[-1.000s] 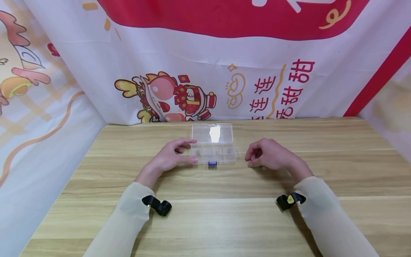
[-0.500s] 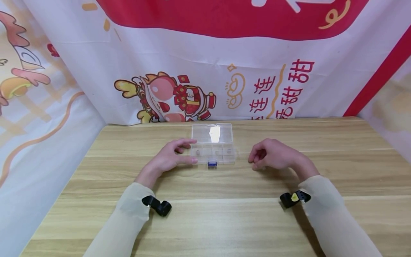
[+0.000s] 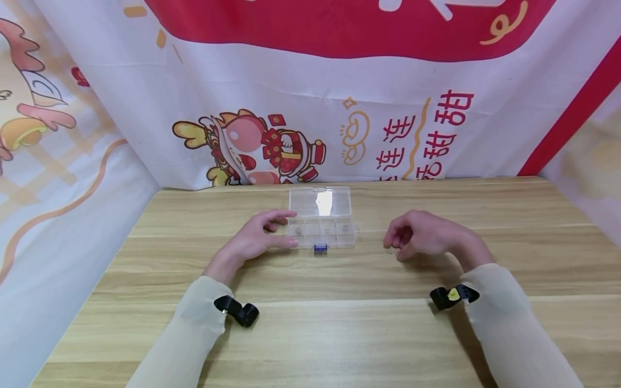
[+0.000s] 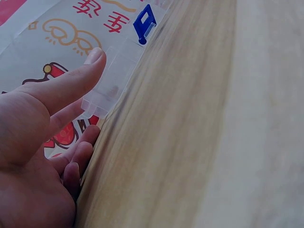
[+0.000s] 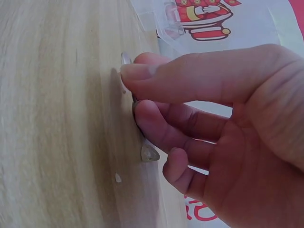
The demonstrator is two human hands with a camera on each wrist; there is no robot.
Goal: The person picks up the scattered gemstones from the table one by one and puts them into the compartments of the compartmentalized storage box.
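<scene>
A clear plastic compartment box (image 3: 322, 231) lies on the table, its lid (image 3: 310, 200) raised at the back and a blue latch (image 3: 321, 248) at the front. My left hand (image 3: 257, 234) is at the box's left end, thumb near the front corner and forefinger near the back corner. My right hand (image 3: 422, 234) is low over the table, right of the box. Between its thumb and forefinger it pinches a small clear, rounded piece (image 5: 125, 58), mostly hidden by the thumb. Close to the other fingertips, another small clear piece (image 5: 149, 153) shows on the table.
A tiny whitish bit (image 5: 118, 177) lies on the wooden table (image 3: 320, 334) in the right wrist view. Small faint items (image 3: 298, 230) show in some box compartments. A printed cloth (image 3: 271, 75) hangs behind the table's back edge.
My right hand has moved a little to the right, away from the box; a clear piece now shows at its fingertips. The left hand and the box have stayed in place.
</scene>
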